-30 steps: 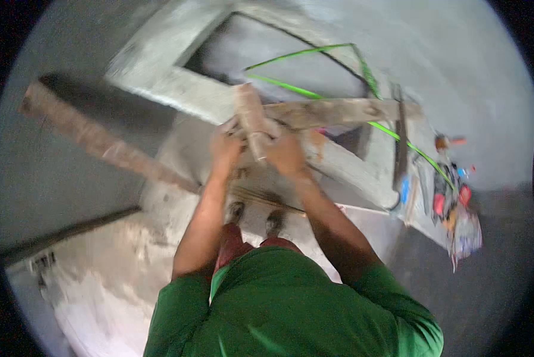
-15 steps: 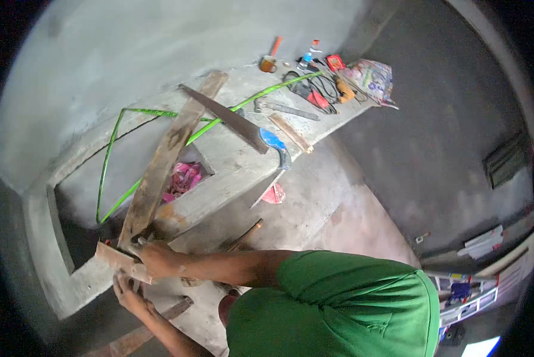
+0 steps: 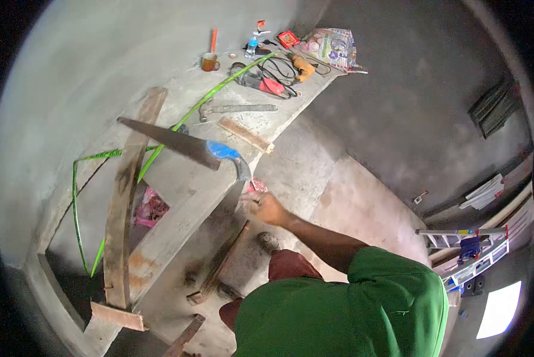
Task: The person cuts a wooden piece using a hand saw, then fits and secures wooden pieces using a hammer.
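Observation:
My right hand (image 3: pixel 263 208) is in the air past the slab's front edge, just below the handle of a handsaw (image 3: pixel 178 144). It appears to hold nothing; its fingers look loosely apart, a little blurred. The saw has a blue and grey handle and lies across a long wooden board (image 3: pixel 126 190). A short wood piece (image 3: pixel 118 316) sits crosswise at the board's near end. My left hand is out of view.
On the concrete slab (image 3: pixel 189 199) lie a hammer (image 3: pixel 243 108), a wood strip (image 3: pixel 246 135), an angle grinder (image 3: pixel 264 83), an orange power tool (image 3: pixel 303 68), a mug (image 3: pixel 210 62) and a bottle (image 3: pixel 251 46). A green strap (image 3: pixel 201 104) crosses it. A ladder (image 3: pixel 475 250) stands right.
My right hand has left the short wood piece and moved up and right toward the saw handle. My left hand has dropped out of view. The camera view has shifted.

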Demonstrator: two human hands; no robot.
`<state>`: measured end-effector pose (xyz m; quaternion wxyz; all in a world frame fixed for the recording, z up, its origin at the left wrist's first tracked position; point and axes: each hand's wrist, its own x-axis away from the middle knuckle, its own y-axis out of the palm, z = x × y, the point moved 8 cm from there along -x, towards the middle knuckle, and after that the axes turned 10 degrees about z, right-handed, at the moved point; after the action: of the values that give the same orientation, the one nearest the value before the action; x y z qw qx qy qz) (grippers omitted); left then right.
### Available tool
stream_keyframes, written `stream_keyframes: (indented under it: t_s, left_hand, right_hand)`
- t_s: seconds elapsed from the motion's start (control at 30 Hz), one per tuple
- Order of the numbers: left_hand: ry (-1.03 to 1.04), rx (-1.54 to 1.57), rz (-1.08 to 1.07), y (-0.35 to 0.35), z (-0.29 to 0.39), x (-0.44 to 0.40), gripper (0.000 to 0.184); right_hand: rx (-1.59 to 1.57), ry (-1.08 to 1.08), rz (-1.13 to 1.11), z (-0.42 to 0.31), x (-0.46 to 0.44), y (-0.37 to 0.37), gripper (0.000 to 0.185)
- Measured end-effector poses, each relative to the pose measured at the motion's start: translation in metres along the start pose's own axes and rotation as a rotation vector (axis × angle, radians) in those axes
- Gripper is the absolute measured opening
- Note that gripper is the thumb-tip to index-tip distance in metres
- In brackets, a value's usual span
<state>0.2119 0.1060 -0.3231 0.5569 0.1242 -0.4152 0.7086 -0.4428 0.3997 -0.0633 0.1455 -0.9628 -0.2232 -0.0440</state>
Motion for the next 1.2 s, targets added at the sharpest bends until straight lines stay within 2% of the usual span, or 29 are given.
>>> stream_keyframes:
  t_s: [0.07, 0.2, 0.27, 0.3, 0.37, 0.4, 0.47, 0.5, 0.57, 0.6, 0.67, 0.7, 0.77, 0.8, 0.87, 0.9, 0.97, 1.03, 1.1, 1.17, 1.2]
  left_hand:
    - [-0.027, -0.144, -0.130, 0.044, -0.032, 0.043, 0.047]
    - [0.013, -0.304, -0.306, 0.118, -0.069, 0.134, 0.047]
    - [0.030, -0.358, -0.350, 0.153, -0.083, 0.185, 0.046]
    - [0.040, -0.386, -0.361, 0.162, -0.089, 0.209, 0.046]
    - [0.040, -0.435, -0.381, 0.179, -0.104, 0.255, 0.046]
    - [0.039, -0.462, -0.390, 0.186, -0.112, 0.276, 0.046]
    - [0.026, -0.504, -0.408, 0.197, -0.127, 0.313, 0.046]
    - [0.020, -0.526, -0.418, 0.201, -0.135, 0.326, 0.046]
    - [0.019, -0.570, -0.435, 0.206, -0.145, 0.346, 0.046]
    - [0.010, -0.589, -0.441, 0.209, -0.150, 0.354, 0.046]
    - [0.021, -0.619, -0.469, 0.214, -0.152, 0.362, 0.046]
    - [0.026, -0.638, -0.490, 0.218, -0.155, 0.365, 0.046]
    - [0.051, -0.667, -0.552, 0.231, -0.153, 0.361, 0.046]
    - [0.070, -0.683, -0.594, 0.238, -0.150, 0.357, 0.046]
    - [0.112, -0.692, -0.702, 0.266, -0.139, 0.350, 0.047]
    - [0.123, -0.683, -0.779, 0.285, -0.125, 0.346, 0.047]
    - [0.067, -0.649, -0.945, 0.329, -0.093, 0.358, 0.047]
    - [-0.086, -0.617, -1.094, 0.383, -0.034, 0.394, 0.039]
    - [0.242, -0.562, -1.178, 0.421, 0.047, 0.474, 0.036]
    - [0.556, -0.631, -1.160, 0.458, 0.117, 0.549, 0.037]
    - [0.747, -0.551, -1.145, 0.476, 0.158, 0.599, 0.035]
  right_hand:
    - [0.467, -0.349, 0.208, -0.025, -0.036, -0.059, 0.035]
    - [0.484, -0.649, 0.270, -0.071, -0.139, -0.132, 0.033]
    - [0.629, -0.757, 0.354, -0.048, -0.220, -0.160, 0.042]
    - [0.603, -0.753, 0.354, -0.043, -0.255, -0.173, 0.042]
    - [0.802, -0.631, 0.349, -0.023, -0.314, -0.192, 0.050]
    - [0.788, -0.631, 0.339, -0.009, -0.334, -0.198, 0.050]
    - [0.948, -0.752, 0.395, 0.007, -0.365, -0.206, 0.043]
    - [0.936, -0.759, 0.389, 0.004, -0.367, -0.211, 0.043]
    - [1.185, -0.805, 0.435, 0.000, -0.366, -0.215, 0.039]
    - [1.174, -0.812, 0.434, -0.005, -0.370, -0.219, 0.039]
    - [1.132, -0.570, -0.127, 0.024, -0.382, -0.204, 0.036]
    - [1.134, -0.565, -0.124, 0.022, -0.381, -0.209, 0.036]
    - [1.011, -0.799, -0.043, 0.001, -0.363, -0.216, 0.033]
    - [1.022, -0.781, -0.040, 0.003, -0.355, -0.225, 0.033]
    - [1.119, -0.635, -0.157, 0.006, -0.345, -0.243, 0.035]
    - [1.138, -0.635, -0.154, 0.001, -0.334, -0.254, 0.035]
    - [0.836, -0.726, 0.081, -0.015, -0.294, -0.291, 0.035]
    - [0.574, -0.839, 0.134, -0.010, -0.272, -0.313, 0.035]
    - [0.391, -0.239, -0.059, -0.002, -0.235, -0.340, 0.034]
    - [0.238, -0.255, -0.116, 0.045, -0.228, -0.356, 0.051]
    - [0.195, -0.259, -0.077, 0.073, -0.224, -0.368, 0.042]
